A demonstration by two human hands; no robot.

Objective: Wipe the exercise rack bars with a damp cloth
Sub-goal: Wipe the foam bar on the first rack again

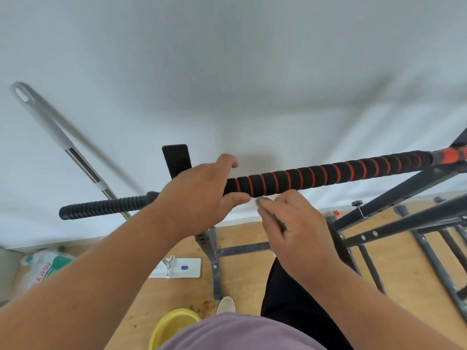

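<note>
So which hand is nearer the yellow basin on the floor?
Right. The right hand holds the cloth just under the bar, closer to the basin; the left hand grips the bar higher up.

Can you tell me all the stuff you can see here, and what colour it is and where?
padded bar: one, black with orange stripes, across the middle
ribbed end grip: one, black, left end of the bar
rack frame: one, black, right side
cloth: one, grey, under the bar
mop handle: one, silver and grey, leaning on the wall at left
mop head: one, white, on the floor
basin: one, yellow, bottom centre
bag: one, white and green, bottom left
left hand: grips the bar
right hand: holds the cloth
</note>
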